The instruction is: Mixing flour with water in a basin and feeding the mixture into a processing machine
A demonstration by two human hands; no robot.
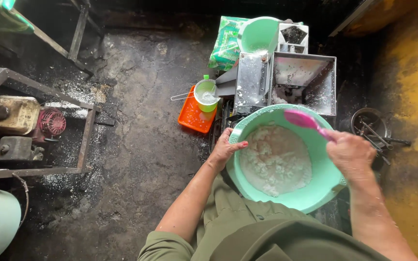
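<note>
- Dark, cracked concrete floor point(136, 145), dusted white in patches, spreads under everything; a grimy metal grinding machine point(286, 82) stands just beyond the person's knees.
- Wide mint-green plastic basin point(315, 193) sits low before the person, touching the machine's foot, holding damp white grated pulp point(276, 162).
- Left hand point(224, 149) clasps the basin's left rim, fingers curled over the edge.
- Right hand point(350, 153) is closed round a pink plastic scoop point(302, 119), its long axis slanting up-left, bowl over the far rim.
- Pulp lies down-left of the scoop, nearer the right hand.
- Orange tray point(193, 118) with a small green jug point(206, 95) sits left; the floor is open there, the machine crowds the far side.
</note>
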